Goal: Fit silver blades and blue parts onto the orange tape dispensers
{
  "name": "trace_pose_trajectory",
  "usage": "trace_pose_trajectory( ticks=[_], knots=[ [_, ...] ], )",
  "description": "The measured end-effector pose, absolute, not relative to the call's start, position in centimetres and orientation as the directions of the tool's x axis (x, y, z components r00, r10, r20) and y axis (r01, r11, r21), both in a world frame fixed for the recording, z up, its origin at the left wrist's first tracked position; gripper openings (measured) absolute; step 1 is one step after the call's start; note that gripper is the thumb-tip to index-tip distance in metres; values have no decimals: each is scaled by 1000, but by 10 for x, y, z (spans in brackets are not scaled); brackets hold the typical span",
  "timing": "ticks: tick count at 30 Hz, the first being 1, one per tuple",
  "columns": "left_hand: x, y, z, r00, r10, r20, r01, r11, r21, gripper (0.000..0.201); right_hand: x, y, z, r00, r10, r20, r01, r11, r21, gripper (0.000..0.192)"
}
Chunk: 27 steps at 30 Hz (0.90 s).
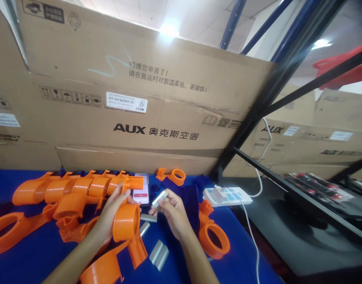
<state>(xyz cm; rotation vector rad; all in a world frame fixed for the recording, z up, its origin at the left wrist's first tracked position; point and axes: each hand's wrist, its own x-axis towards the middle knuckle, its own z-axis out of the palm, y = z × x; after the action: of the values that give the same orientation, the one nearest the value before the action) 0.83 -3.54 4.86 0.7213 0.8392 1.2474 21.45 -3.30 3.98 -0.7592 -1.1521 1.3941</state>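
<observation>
My left hand [112, 215] is closed around an orange plastic tape dispenser [126, 223], its round hub facing right. Between the fingertips of my right hand [173, 213] is a small silver metal strip [159, 200], held just right of the dispenser and apart from it. On the blue tabletop below lie several similar strips, among them a pair side by side [159, 254] and a single strip [148, 217] close to my right fingers. A phone [141, 189] with a lit screen lies behind my hands, partly hidden by the dispenser.
More orange dispensers [58, 191] stand in a row at the back left, with others in front. Another dispenser [213, 238] lies at the right. A white power strip [228, 196] with cables sits by the black rack post [243, 126]. Large cardboard boxes [157, 98] wall off the back.
</observation>
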Motion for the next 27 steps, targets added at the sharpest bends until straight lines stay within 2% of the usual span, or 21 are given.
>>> trace_pose_trajectory(
  ticks=[7,10,13,17,23,27],
  knots=[
    [10,-38,44,147,988,-56,-399,111,910,33,215,-28,37,51,978,204,-231,211,-950,32],
    [11,-40,43,163,985,-55,-405,117,907,31,211,-30,35,124,973,196,-288,224,-931,31],
    [11,-40,42,147,987,-57,-392,112,913,32,209,-31,35,104,980,171,-353,197,-915,33],
    [11,-39,40,154,985,-73,-374,126,919,34,210,-29,34,57,981,186,-299,195,-934,36],
    [9,-35,34,141,989,-42,-312,85,946,33,210,-30,28,-55,980,190,-304,164,-938,24],
    [8,-33,29,142,990,-16,-246,51,968,35,208,-33,31,-114,970,215,-302,172,-937,26]
  ],
)
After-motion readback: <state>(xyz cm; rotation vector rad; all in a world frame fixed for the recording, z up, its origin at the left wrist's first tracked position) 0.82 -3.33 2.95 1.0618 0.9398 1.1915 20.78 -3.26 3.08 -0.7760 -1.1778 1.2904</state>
